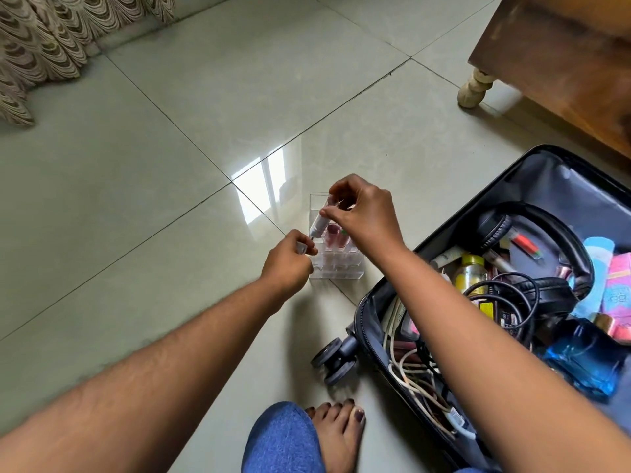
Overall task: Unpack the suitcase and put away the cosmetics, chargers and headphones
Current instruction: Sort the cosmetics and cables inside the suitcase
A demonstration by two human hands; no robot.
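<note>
Over the pale glossy tiled floor (191,138), both hands meet at the clear acrylic tiered organiser (327,268). The right hand (362,216) has its fingers (329,210) pinched round the upper end of a slim white cosmetic tube (79,227), tilted, its dark tip pointing down toward the organiser's left compartments. The left hand (288,261) is curled just beside that tip, gripping something small and pale, possibly the tube's cap, though it is too blurred to be sure. Two pinkish-red lipsticks (96,236) already stand in the organiser's upper row.

To the right lies the open dark grey wheeled suitcase (375,322), well loaded: black over-ear headphones (532,254), tangled black and white charger cables (409,363), a yellow-capped jar (473,268), a square blue glass perfume bottle (587,356) and pink boxes.

By my reading, the tube is light, stiff and smooth, so a fingertip pinch near the top suits it, lowered straight into one slot. The organiser looks light and hard too, and likely to skid on these tiles, so steadying it with the other hand makes sense. The blue bottle should be the heavy, breakable one, best taken round its body. The cables are limp and knotted, so lifting them by the plug ends would help.
</note>
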